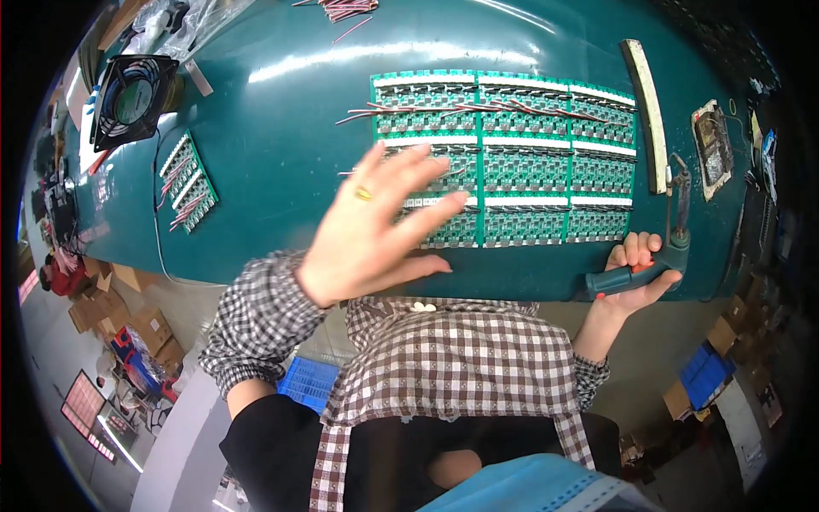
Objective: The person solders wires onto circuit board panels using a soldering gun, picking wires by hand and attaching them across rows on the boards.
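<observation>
Over the left part of the green circuit board panels [525, 166], my left hand [375, 222] hovers with its fingers spread and a yellow ring on one finger. Nothing shows in its grasp, though it hides part of the panels. Twisted red, black and white wires [478, 108] lie across the top row of boards, and a few more wire ends show beside my left fingers. My right hand [636, 264] is wrapped round the handle of a green soldering gun [674, 256] at the panels' lower right corner. Its metal tip points away from me.
A black fan [134, 102] stands at the left, near a smaller board panel [188, 183] with wires on it. More wires [345, 8] lie in a bundle at the far edge. To the right are a long pale bar [646, 115] and a worn metal tray [712, 149].
</observation>
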A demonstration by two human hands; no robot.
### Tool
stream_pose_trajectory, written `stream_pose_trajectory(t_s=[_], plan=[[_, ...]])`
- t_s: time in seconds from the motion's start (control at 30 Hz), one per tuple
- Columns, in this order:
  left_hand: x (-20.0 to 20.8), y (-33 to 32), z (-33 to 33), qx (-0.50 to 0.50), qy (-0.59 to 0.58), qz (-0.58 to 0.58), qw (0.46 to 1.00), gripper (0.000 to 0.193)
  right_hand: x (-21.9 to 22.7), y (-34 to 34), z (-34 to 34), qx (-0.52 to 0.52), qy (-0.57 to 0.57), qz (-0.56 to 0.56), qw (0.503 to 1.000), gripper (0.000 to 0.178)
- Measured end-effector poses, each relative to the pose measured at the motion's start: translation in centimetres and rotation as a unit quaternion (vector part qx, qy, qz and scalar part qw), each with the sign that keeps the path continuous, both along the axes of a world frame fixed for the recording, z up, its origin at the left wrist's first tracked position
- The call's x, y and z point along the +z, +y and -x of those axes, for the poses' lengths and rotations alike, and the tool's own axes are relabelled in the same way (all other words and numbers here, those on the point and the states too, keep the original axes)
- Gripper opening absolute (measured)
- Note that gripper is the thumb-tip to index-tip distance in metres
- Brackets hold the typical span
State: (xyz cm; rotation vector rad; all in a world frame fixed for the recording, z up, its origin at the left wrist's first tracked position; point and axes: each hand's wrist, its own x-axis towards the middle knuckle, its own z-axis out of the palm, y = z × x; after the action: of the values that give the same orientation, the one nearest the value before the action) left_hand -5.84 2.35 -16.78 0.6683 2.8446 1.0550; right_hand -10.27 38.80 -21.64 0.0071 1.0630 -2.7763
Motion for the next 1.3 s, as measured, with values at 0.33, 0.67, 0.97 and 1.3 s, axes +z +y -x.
stream_pose_trajectory(t_s=[0.33,0.67,0.97,1.3], plan=[[-4.0,2.5,-1.3,0.043,0.002,-0.053,0.998,0.068,0.6,-0.5,0.5,0.002,-0.011,0.000,1.000,0.052],[-4.0,2.0,-1.6,-0.012,0.037,0.018,0.999,0.059,0.5,-0.5,0.4,-0.004,-0.028,-0.032,0.999,0.050],[-3.3,1.7,-0.2,-0.016,0.057,-0.002,0.998,0.054,0.9,-0.7,1.8,-0.029,-0.023,-0.091,0.995,0.054],[1.8,5.3,-0.9,0.211,-0.051,-0.569,0.793,0.019,6.4,-5.5,-0.1,0.008,0.011,-0.120,0.993,0.055]])
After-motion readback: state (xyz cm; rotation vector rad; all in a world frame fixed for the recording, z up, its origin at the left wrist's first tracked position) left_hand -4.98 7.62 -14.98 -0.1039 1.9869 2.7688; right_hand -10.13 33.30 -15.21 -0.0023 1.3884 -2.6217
